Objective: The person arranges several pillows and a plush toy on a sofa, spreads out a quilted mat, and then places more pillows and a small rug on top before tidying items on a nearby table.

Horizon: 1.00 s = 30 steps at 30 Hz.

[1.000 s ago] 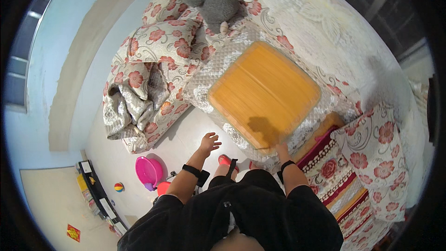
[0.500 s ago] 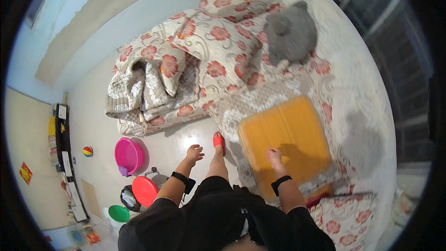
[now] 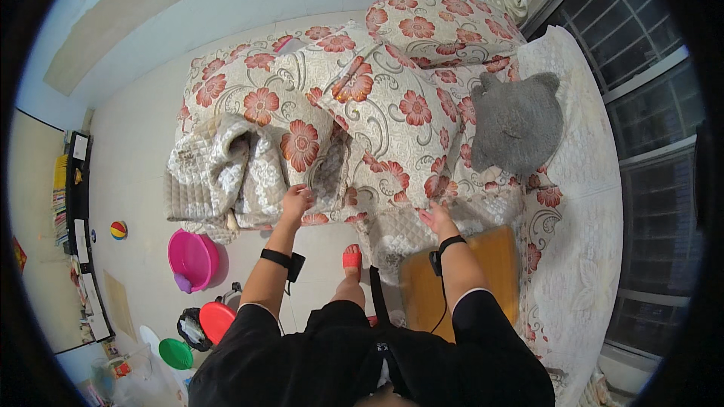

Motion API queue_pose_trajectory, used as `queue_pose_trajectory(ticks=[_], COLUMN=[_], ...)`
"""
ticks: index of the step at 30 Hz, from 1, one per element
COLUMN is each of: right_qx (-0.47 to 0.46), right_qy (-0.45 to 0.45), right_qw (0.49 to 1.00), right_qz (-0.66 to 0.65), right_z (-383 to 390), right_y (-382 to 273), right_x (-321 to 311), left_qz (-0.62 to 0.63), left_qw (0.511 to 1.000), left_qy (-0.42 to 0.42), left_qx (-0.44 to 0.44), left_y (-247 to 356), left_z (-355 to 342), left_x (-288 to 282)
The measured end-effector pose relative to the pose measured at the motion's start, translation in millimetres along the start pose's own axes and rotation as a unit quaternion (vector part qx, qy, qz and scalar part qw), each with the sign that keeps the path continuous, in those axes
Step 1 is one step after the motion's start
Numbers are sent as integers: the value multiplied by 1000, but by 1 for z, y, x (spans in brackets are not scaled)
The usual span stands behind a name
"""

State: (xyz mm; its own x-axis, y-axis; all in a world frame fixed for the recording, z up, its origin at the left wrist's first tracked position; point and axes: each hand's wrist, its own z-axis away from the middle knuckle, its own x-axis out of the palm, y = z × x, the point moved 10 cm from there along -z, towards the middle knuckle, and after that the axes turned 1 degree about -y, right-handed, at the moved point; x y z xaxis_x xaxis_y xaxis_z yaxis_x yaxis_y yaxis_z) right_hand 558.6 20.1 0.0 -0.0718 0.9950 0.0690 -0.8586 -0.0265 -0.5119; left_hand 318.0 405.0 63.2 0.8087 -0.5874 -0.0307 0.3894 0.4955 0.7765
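My left hand [image 3: 299, 197] hovers with loose, parted fingers in front of the sofa, near a crumpled quilted cover [image 3: 219, 169] in beige and white. My right hand [image 3: 436, 216] reaches out, fingers apart and holding nothing, over the quilted seat mat [image 3: 486, 209]. Just beyond it lies a cushion [image 3: 400, 117] with red flowers; whether the fingertips touch its edge I cannot tell. Below my right forearm is a flat yellow-brown square pad [image 3: 494, 271], partly hidden by the arm. A grey plush cushion [image 3: 519, 124] rests at the right on the flowered sofa cover [image 3: 548, 197].
A flowered bolster [image 3: 445, 26] lies along the back right. On the floor at left are a pink basin [image 3: 192, 260], a red round lid or stool top [image 3: 217, 322], a green basin [image 3: 176, 354] and a striped ball [image 3: 118, 230]. A black shelf [image 3: 78, 211] stands by the wall.
My body has turned rightward and nearer the sofa's middle. Both hands have moved forward; the right has left the yellow-brown pad and come up toward the flowered cushion.
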Motion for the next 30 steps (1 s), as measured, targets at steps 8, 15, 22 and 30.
queue_pose_trajectory(ticks=[8, 15, 22, 30], right_qx=[60, -3, -314, -347], right_qy=[-55, -60, -210, -47], right_qw=[991, 997, 899, 838], right_qz=[-109, 42, 224, 420], right_z=[-70, -45, 179, 322], right_y=[5, -39, -124, -51], right_x=[18, 10, -2, -210], left_qz=[-28, -101, -5, -255], left_qw=[990, 983, 986, 953], left_qy=[-137, -155, -119, -94], left_qx=[-15, 3, 113, 135], left_y=[29, 48, 131, 98], left_z=[-30, -68, -3, 146], left_x=[91, 165, 210, 243])
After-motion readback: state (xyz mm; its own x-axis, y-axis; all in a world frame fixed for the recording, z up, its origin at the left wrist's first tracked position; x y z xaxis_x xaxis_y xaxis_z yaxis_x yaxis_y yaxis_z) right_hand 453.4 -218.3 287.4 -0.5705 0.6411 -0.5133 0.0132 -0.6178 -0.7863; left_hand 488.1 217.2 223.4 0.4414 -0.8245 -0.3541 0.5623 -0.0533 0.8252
